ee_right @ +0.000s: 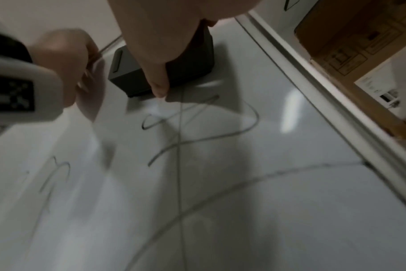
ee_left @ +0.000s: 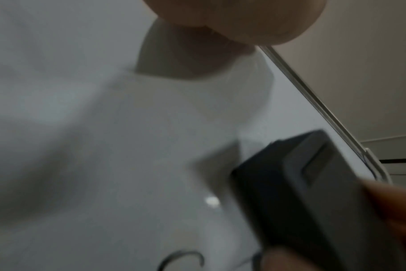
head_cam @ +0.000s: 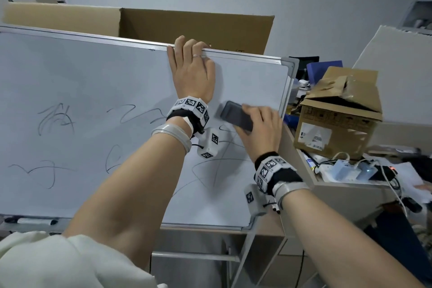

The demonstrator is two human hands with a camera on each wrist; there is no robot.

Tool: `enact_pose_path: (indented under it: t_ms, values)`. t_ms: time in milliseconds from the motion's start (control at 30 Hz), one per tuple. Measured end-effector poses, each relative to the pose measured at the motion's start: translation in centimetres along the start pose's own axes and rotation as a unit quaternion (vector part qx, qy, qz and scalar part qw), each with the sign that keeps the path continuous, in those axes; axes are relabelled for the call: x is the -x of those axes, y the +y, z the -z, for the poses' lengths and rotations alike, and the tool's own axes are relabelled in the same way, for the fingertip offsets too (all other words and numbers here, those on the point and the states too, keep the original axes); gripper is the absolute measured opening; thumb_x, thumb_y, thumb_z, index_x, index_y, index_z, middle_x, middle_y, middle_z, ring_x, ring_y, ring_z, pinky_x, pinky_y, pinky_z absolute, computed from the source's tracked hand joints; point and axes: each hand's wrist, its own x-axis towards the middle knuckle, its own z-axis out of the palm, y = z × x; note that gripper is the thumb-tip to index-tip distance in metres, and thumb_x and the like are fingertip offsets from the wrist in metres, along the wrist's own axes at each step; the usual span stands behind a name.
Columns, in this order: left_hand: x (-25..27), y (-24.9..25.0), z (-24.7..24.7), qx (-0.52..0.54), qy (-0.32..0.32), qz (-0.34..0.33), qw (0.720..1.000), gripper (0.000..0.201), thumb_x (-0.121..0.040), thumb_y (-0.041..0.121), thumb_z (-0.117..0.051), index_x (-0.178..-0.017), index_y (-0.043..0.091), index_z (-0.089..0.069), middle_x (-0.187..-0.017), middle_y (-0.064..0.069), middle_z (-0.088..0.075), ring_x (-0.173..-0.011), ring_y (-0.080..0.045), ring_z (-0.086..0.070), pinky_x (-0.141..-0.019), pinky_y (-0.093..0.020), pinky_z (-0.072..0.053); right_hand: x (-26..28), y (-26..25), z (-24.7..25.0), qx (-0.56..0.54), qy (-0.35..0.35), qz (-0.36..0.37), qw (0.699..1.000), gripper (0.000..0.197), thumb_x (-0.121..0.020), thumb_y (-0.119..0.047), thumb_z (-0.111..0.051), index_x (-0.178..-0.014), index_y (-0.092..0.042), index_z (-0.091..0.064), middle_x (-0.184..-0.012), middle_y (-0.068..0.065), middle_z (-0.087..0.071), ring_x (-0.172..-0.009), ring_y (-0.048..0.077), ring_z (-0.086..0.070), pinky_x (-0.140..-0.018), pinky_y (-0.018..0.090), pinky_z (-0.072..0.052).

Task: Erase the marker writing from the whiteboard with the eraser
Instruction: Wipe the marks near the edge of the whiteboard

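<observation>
Whiteboard, glossy white in a thin metal frame, carries thin dark marker writing in loose strokes to the left of and below both hands. The eraser, a dark grey rectangular block with a smooth plastic back, lies flat against the board inside the right hand: this grip is pinched on the block, thumb along its lower side, fingers on the far side mostly hidden. Just left of it, the left hand hooks its fingers over the board's top edge, fingertips out of sight behind the frame. An open cardboard box sits to the right. Both wrist views are blurred.
</observation>
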Motion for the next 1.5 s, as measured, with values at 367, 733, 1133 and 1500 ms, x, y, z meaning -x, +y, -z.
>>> enact_pose_path:
  t_ms: [367, 733, 1133, 1500]
  values:
    - [12.1, -2.6, 2.1, -0.002, 0.034, 0.283, 0.958, 0.065, -0.096, 0.018, -0.046, -0.153, -0.002, -0.025, -0.161, -0.02, -0.023, -0.151, -0.035, -0.022, -0.122, -0.053, -0.02, 0.1, -0.9, -0.2, -0.031, 0.035, -0.045, 0.998, 0.054, -0.074, -0.033, -0.081, -0.122, -0.023, -0.058, -0.114, 0.004, -0.056, -0.109, 0.03, -0.048, -0.094, 0.043, -0.039]
    - [18.4, -5.5, 1.6, -0.024, -0.097, 0.274, 0.956, 0.086, -0.099, 0.049, -0.046, -0.158, 0.001, -0.008, -0.166, -0.018, -0.003, -0.155, -0.033, -0.005, -0.127, -0.042, -0.01, 1.4, -1.3, -1.9, -0.034, 0.042, -0.027, 0.998, 0.048, -0.073, -0.031, -0.08, -0.117, -0.023, -0.062, -0.11, 0.003, -0.058, -0.106, 0.03, -0.049, -0.087, 0.041, -0.04]
    - [18.6, -6.2, 1.4, -0.033, -0.085, 0.269, 0.959, 0.083, -0.1, 0.051, -0.047, -0.158, 0.002, -0.014, -0.166, -0.018, -0.011, -0.154, -0.033, -0.012, -0.125, -0.043, -0.02, -0.4, -1.7, -1.6, 0.037, 0.062, -0.094, 0.993, 0.052, -0.071, -0.042, -0.079, -0.116, -0.023, -0.061, -0.111, 0.006, -0.061, -0.105, 0.031, -0.053, -0.083, 0.04, -0.036]
    - [19.2, -7.5, 1.5, -0.046, -0.082, 0.248, 0.964, 0.082, -0.099, 0.053, -0.05, -0.157, 0.003, -0.02, -0.166, -0.016, -0.015, -0.154, -0.032, -0.015, -0.123, -0.032, -0.014, 3.4, -2.5, -4.0, 0.033, -0.006, 0.019, 0.999, 0.045, -0.071, -0.035, -0.077, -0.112, -0.022, -0.062, -0.107, 0.004, -0.06, -0.1, 0.029, -0.049, -0.082, 0.041, -0.036]
